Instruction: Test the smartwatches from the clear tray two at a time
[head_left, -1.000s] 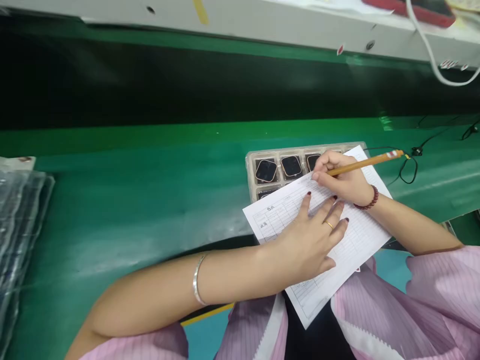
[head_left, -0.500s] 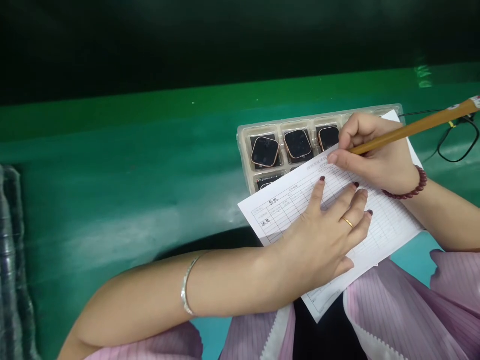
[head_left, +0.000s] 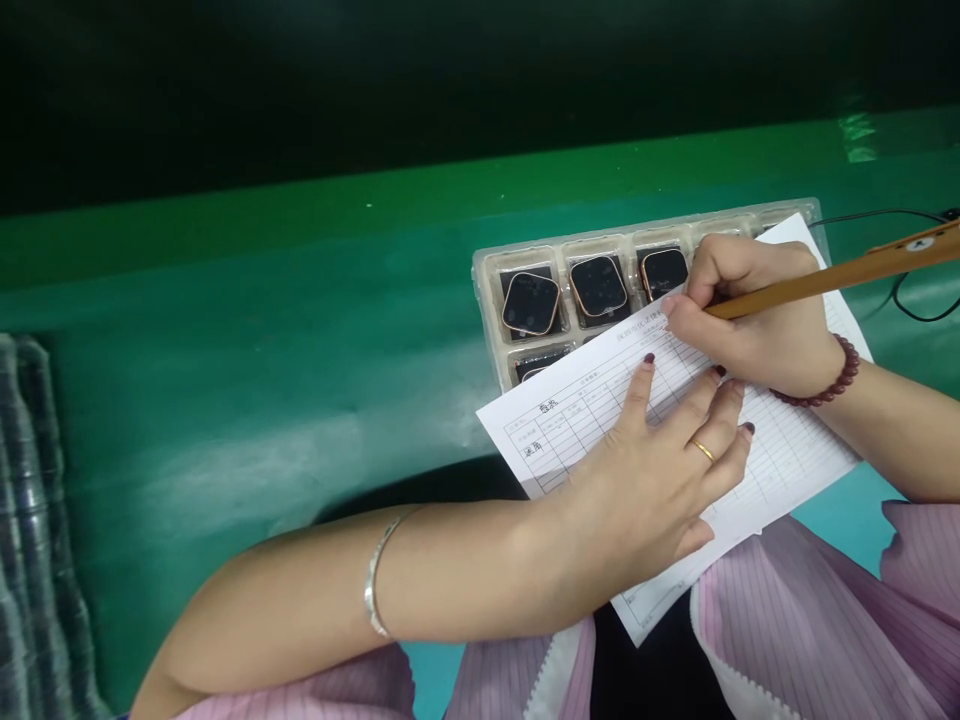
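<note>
A white printed form (head_left: 795,450) with table lines and a few handwritten characters lies slanted over the front of a plastic tray. My left hand (head_left: 667,450) rests flat on it, fingers spread, a gold ring on one finger. Above it, my right hand (head_left: 757,310) pinches a brown pen (head_left: 832,282) with its long shaft pointing to the right. The pen's tip is hidden behind my fingers, close to the form's upper edge. Under the form, the clear tray (head_left: 517,255) holds several square watch faces, such as a dark watch (head_left: 598,287) with a gold-coloured rim.
Green matting (head_left: 247,330) covers the work surface. Stacked clear plastic trays (head_left: 34,520) stand at the left edge. A black cable (head_left: 926,318) curls beyond the tray on the right. A dark area spans the far side.
My right hand and the pen have shifted slightly right, and the pen's outer end has dipped. The left hand stays on the form. The view has moved a little.
</note>
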